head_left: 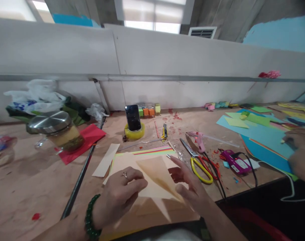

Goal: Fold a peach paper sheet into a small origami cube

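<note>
A peach sheet of paper, curled or folded into a slanting flap, lies on a stack of coloured paper in front of me. My left hand, with a ring and a green bead bracelet, is closed over the left part of the stack. Its thumb presses to the curled fingers, and anything between them is hidden. At the flap's right side is my right hand, fingers apart and slightly bent. The sheet's lower right edge passes close to its thumb; contact is unclear. A peach paper strip lies left of the stack.
Scissors, a pink glue gun and a purple device with cables lie on the right. A phone stands in a yellow tape roll. A glass teapot is at left; another person's hand is far right.
</note>
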Demonstrator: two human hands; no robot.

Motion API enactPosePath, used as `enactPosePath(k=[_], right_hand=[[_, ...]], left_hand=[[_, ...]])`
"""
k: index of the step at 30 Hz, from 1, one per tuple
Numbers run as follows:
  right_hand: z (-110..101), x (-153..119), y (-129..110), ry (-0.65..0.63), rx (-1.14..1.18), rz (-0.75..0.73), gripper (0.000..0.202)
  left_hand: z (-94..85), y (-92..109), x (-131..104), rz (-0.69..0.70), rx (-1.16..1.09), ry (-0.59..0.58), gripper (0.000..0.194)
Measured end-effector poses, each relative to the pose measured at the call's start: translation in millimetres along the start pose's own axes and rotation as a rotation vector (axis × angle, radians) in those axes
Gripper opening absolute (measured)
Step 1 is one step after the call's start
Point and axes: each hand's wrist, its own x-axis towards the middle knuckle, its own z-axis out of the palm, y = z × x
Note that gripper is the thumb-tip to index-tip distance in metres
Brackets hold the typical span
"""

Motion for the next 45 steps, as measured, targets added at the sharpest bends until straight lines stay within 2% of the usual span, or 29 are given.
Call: enactPosePath(k=[4, 6, 9, 13, 15, 20, 21, 24, 26, 29, 34, 36, 40, 43, 45], right_hand=[[-1, 3, -4, -0.048, -0.06, 0.101, 0.086], [4, 5, -4, -0.05, -0.112, 0.111, 0.078], [10, 10, -1, 0.042, -0.223, 0.136, 0.058], [8, 16, 4, 0.153, -0.289, 0.219, 0.056], [6, 17, 6, 0.109, -0.316, 0.242, 0.058], [9, 12, 7, -0.083, -0.502, 0.238, 0.057], [10, 11, 8, -0.11, -0.527, 0.241, 0.056], [12, 7, 7, -0.167, -0.554, 0.248, 0.051], [9, 6, 4, -0.191, -0.558, 0.242, 0.047], [-1, 4, 0, -0.238, -0.629, 0.143, 0.039], [-17, 7, -3, -0.167, -0.908, -0.335, 0.053], [-17, 11, -2, -0.21, -0.981, -0.459, 0.056], [-8, 24, 6, -0.372, -0.975, -0.521, 0.044], [-6, 35, 14, -0.497, -0.86, -0.484, 0.027], [-6, 42, 20, -0.522, -0.762, -0.426, 0.025]], left_hand=[[1.4, 3, -4, 0.091, 0.129, -0.041, 0.026], [3.7, 3, -6, 0.118, 0.168, -0.058, 0.022], [4.2, 1, -10, 0.16, 0.218, -0.077, 0.021], [2.5, -4, -21, 0.226, 0.3, -0.202, 0.023], [4.4, -6, -27, 0.167, 0.296, -0.311, 0.021], [13.2, -7, -30, -0.122, 0.309, -0.622, 0.017], [14.0, -7, -28, -0.142, 0.297, -0.645, 0.018], [15.2, -4, -25, -0.148, 0.212, -0.675, 0.041], [17.4, -3, -27, -0.132, 0.189, -0.683, 0.043], [23.1, -3, -35, -0.13, 0.205, -0.634, 0.037], [25.8, -4, -38, -0.234, 0.147, -0.582, 0.028], [24.3, -3, -34, -0.306, 0.129, -0.612, 0.026], [22.2, -1, -28, -0.443, 0.111, -0.675, 0.027], [22.5, -3, -30, -0.5, 0.103, -0.663, 0.028], [22.6, -6, -32, -0.531, 0.084, -0.642, 0.028]])
